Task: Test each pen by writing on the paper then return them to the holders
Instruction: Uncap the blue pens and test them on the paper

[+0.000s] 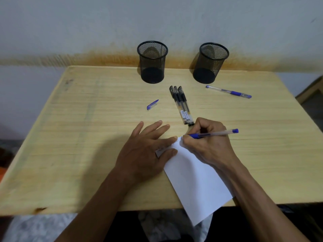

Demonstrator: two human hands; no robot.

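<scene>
My right hand (208,144) grips an uncapped blue pen (218,133), its tip touching the top edge of a white sheet of paper (194,180). My left hand (148,147) lies flat with spread fingers, pressing the paper's upper left corner to the table. The pen's blue cap (152,104) lies further back on the left. Three black pens (181,104) lie side by side in the middle. Another capped blue pen (228,91) lies at the back right. Two black mesh holders, left holder (152,62) and right holder (210,62), stand empty by the wall.
The light wooden table (78,137) ends against a stained white wall. The paper's lower corner hangs over the table's front edge. A wooden frame (311,91) stands off the right side.
</scene>
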